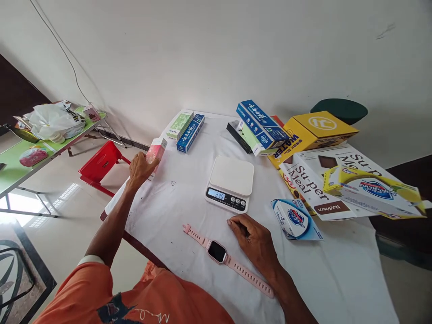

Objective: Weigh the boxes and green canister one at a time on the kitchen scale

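At the table's left edge, my left hand (142, 168) is closed around a pink and white carton (158, 148), which stands on the cloth. My right hand (255, 240) rests on the cloth with its fingers curled in and nothing visible in them. Just beyond it sits a white kitchen scale (232, 175), its plate bare and its display lit, seemingly reading 346. A pink smartwatch (217, 252) lies stretched out beside my right hand, face up. Behind the pink carton, a green carton (180, 125) and a blue carton (191, 133) lie side by side.
On the right are piled a blue box (259, 121), a yellow box (320, 128), white Su-per Meal packaging (315, 184) and a yellow soap box (374, 189). A blue-white soap box (295, 220) lies nearer. A red chair (101, 166) and a green table (20, 148) stand left.
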`<state>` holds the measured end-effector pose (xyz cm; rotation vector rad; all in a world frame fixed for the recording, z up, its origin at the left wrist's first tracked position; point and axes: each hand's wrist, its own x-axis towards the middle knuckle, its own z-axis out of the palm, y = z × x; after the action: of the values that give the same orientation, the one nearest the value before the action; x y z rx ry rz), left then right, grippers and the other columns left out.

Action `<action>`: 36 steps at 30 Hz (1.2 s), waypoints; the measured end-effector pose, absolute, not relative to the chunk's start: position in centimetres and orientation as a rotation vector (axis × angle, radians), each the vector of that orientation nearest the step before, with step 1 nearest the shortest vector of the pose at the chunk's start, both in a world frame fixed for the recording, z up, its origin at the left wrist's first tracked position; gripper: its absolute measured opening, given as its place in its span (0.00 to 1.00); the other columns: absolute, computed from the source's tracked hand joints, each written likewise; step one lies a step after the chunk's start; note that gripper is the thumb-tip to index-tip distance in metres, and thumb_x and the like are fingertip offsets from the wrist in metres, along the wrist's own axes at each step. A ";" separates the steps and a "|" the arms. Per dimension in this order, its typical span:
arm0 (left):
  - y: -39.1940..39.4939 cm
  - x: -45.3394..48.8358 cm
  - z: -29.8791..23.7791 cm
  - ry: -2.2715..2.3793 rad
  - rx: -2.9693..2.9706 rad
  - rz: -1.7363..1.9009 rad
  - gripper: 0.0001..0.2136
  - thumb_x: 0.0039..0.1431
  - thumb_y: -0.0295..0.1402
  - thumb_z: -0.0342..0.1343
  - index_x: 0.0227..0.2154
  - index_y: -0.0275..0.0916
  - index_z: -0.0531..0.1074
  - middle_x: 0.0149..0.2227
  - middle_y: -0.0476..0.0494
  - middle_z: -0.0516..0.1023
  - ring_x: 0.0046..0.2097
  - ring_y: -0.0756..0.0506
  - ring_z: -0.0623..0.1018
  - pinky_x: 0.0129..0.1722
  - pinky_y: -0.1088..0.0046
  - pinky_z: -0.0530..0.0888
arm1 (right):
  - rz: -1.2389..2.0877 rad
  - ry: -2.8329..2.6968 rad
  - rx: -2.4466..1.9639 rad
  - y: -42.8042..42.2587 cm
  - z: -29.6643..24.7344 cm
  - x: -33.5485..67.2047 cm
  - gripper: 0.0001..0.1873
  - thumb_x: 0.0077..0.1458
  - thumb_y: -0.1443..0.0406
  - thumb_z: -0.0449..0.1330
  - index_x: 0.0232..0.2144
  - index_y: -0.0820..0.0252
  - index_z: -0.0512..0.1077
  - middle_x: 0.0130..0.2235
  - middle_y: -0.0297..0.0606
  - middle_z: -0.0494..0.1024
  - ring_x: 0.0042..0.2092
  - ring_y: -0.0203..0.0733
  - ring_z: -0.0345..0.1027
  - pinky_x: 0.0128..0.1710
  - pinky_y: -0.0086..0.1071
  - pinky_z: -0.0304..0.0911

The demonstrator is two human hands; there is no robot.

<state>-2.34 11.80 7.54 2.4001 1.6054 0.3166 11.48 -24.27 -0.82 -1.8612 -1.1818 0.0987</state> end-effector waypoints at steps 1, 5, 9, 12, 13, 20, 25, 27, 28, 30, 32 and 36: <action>11.9 -1.8 7.4 1.629 2.391 0.273 0.20 0.60 0.50 0.59 0.43 0.38 0.70 0.50 0.29 0.79 0.53 0.30 0.78 0.49 0.56 0.72 | 0.099 -1.182 -1.863 -24.3 -0.8 11.5 0.10 0.69 0.64 0.57 0.32 0.54 0.72 0.30 0.34 0.78 0.29 0.40 0.73 0.29 0.32 0.67; 12.1 1.0 7.5 1.663 2.417 0.153 0.24 0.60 0.50 0.58 0.49 0.34 0.71 0.55 0.22 0.77 0.58 0.26 0.77 0.52 0.54 0.72 | 0.132 -1.179 -1.858 -24.3 -1.0 11.6 0.11 0.69 0.65 0.57 0.32 0.55 0.72 0.30 0.34 0.77 0.28 0.39 0.71 0.29 0.31 0.66; 12.3 2.8 7.8 1.646 2.498 0.067 0.28 0.58 0.49 0.57 0.54 0.31 0.69 0.57 0.20 0.76 0.59 0.25 0.76 0.53 0.54 0.73 | 0.133 -1.153 -1.881 -24.3 -1.3 11.6 0.10 0.69 0.66 0.57 0.33 0.56 0.72 0.30 0.34 0.77 0.28 0.37 0.70 0.30 0.30 0.64; 12.4 2.7 7.9 1.595 2.560 0.038 0.33 0.57 0.56 0.56 0.52 0.30 0.70 0.57 0.17 0.76 0.59 0.23 0.76 0.52 0.49 0.74 | 0.111 -1.131 -1.884 -24.2 -1.4 11.6 0.09 0.68 0.68 0.58 0.32 0.57 0.72 0.31 0.35 0.77 0.30 0.38 0.71 0.31 0.30 0.64; 12.6 2.7 7.9 1.605 2.556 0.039 0.34 0.55 0.58 0.57 0.52 0.30 0.70 0.56 0.16 0.76 0.59 0.21 0.76 0.52 0.46 0.74 | 0.101 -1.131 -1.874 -24.1 -1.3 11.6 0.09 0.67 0.69 0.58 0.32 0.57 0.72 0.31 0.35 0.78 0.30 0.38 0.71 0.31 0.30 0.63; 8.5 6.6 10.8 1.017 2.813 0.984 0.27 0.57 0.51 0.62 0.54 0.40 0.71 0.56 0.31 0.76 0.58 0.27 0.75 0.56 0.43 0.74 | 0.076 -1.096 -1.851 -23.9 -1.3 12.0 0.10 0.65 0.71 0.60 0.29 0.59 0.71 0.29 0.34 0.76 0.28 0.35 0.66 0.30 0.28 0.59; -4.8 11.7 12.2 -0.187 2.944 0.540 0.19 0.66 0.46 0.58 0.54 0.40 0.71 0.51 0.36 0.78 0.52 0.36 0.78 0.53 0.58 0.75 | 0.108 -1.092 -1.909 -23.9 -1.8 12.0 0.08 0.65 0.69 0.60 0.31 0.59 0.74 0.32 0.36 0.79 0.30 0.37 0.68 0.32 0.30 0.61; -10.1 13.3 11.6 -0.318 2.974 0.242 0.22 0.65 0.49 0.60 0.52 0.37 0.72 0.50 0.34 0.78 0.52 0.36 0.77 0.51 0.58 0.74 | 0.110 -1.106 -1.981 -23.8 -2.2 12.1 0.07 0.65 0.67 0.60 0.33 0.59 0.75 0.33 0.38 0.81 0.34 0.42 0.72 0.36 0.33 0.64; -12.3 14.0 11.1 -0.314 3.003 0.114 0.25 0.63 0.51 0.62 0.51 0.35 0.72 0.50 0.32 0.78 0.52 0.34 0.77 0.51 0.58 0.74 | 0.089 -1.112 -2.022 -23.8 -2.4 12.1 0.06 0.65 0.66 0.60 0.35 0.60 0.76 0.36 0.41 0.82 0.37 0.46 0.73 0.39 0.36 0.66; -15.6 15.2 9.9 -0.288 3.045 -0.061 0.31 0.58 0.55 0.65 0.50 0.31 0.71 0.50 0.28 0.76 0.53 0.32 0.76 0.52 0.57 0.72 | 0.017 -1.118 -2.078 -23.8 -2.9 12.0 0.09 0.65 0.64 0.59 0.43 0.62 0.78 0.43 0.48 0.83 0.46 0.56 0.74 0.46 0.45 0.68; -17.6 16.3 8.5 -0.250 3.066 -0.163 0.37 0.53 0.57 0.67 0.52 0.28 0.70 0.52 0.24 0.75 0.54 0.30 0.75 0.53 0.55 0.70 | -0.028 -1.132 -2.090 -23.8 -3.3 12.0 0.13 0.66 0.64 0.58 0.49 0.64 0.77 0.48 0.52 0.82 0.51 0.62 0.73 0.51 0.52 0.68; -18.6 18.0 6.3 -0.144 3.022 -0.224 0.40 0.50 0.54 0.69 0.56 0.28 0.65 0.54 0.24 0.73 0.54 0.30 0.74 0.55 0.54 0.68 | -0.032 -1.186 -2.093 -23.7 -3.6 11.9 0.11 0.67 0.66 0.56 0.46 0.63 0.78 0.46 0.51 0.83 0.51 0.61 0.74 0.53 0.52 0.70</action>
<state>17.98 -18.65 6.32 3.0219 -0.1445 -0.2237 11.89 -23.74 -3.60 -2.0931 -1.1858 -0.0316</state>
